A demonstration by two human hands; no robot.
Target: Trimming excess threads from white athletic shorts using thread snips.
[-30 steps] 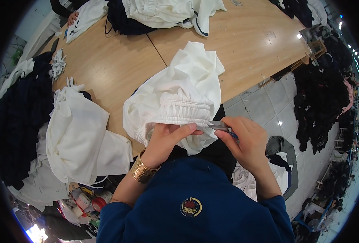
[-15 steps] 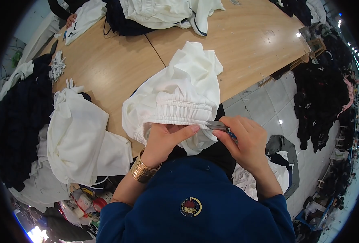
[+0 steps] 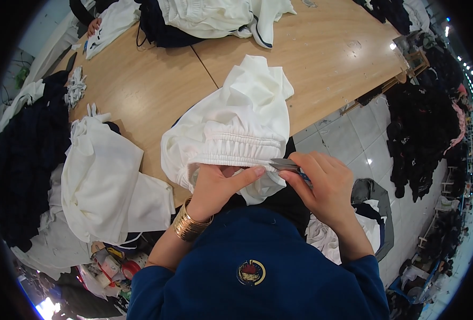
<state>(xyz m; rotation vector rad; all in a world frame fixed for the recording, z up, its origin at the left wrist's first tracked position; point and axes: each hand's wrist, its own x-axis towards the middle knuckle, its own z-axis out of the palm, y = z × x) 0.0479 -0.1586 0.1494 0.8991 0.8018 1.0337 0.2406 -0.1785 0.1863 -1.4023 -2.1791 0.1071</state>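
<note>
In front of me lies a white garment point(image 3: 247, 106) with a gathered elastic waistband point(image 3: 239, 151), partly on the table and hanging over its near edge. The waistband is pinched by my left hand point(image 3: 217, 186), its thumb on the near side and the other fingers tucked behind the cloth. In my right hand point(image 3: 324, 184) is a pair of small metal thread snips point(image 3: 281, 164), gripped between thumb and fingers. Their pointed blades touch the right end of the waistband's lower edge. The snips' handle is mostly hidden by my fingers.
The wooden table point(image 3: 332, 58) stretches ahead. A folded white garment point(image 3: 103, 176) lies at its left edge, beside dark clothing point(image 3: 28, 144). More white garments point(image 3: 204, 16) are piled at the far side. Another person's hand point(image 3: 93, 26) rests at the far left. A grey container point(image 3: 383, 213) with cloth stands at right.
My hands and the garment stay almost in place. The snips have shifted very slightly left along the waistband edge.
</note>
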